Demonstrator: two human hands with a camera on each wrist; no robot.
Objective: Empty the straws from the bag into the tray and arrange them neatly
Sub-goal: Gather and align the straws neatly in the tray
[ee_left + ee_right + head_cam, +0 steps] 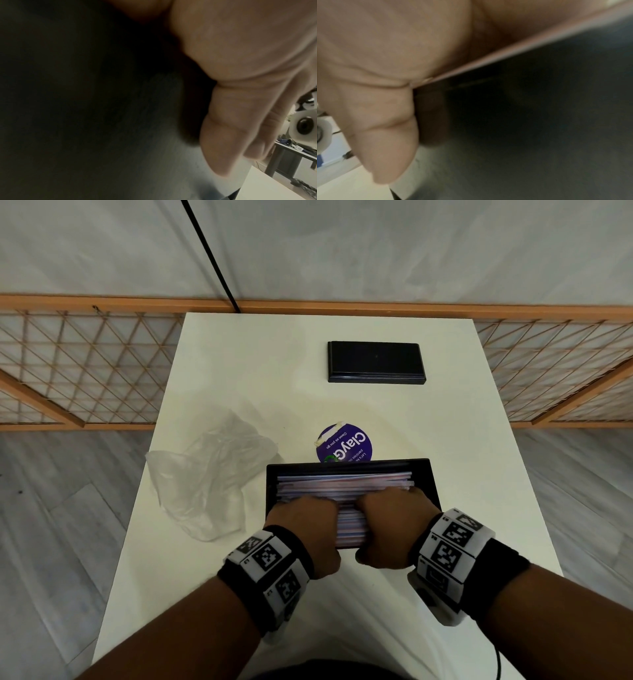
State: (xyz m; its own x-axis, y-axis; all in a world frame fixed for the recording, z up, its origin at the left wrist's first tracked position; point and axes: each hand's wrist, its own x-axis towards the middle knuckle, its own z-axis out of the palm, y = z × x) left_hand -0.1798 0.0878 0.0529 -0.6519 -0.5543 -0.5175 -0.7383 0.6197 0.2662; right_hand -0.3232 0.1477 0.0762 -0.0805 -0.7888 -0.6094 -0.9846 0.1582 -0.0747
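While gripping the near rim of the tray [428, 477] at the near middle of the surface [257, 364], left hand [305, 529] and right hand [394, 525] both curled round it with fingers over the straws [342, 484], could tilt too steeply and spill them out toward the emptied bag [209, 474] on the left.

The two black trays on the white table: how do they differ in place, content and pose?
The near tray lies at the person's edge of the table, open side up; the far tray sits toward the wall and seems turned upside down. The near tray holds the straws, with the left hand and right hand on it; nothing lies on the far tray and no hand touches it. Both are black and rectangular.
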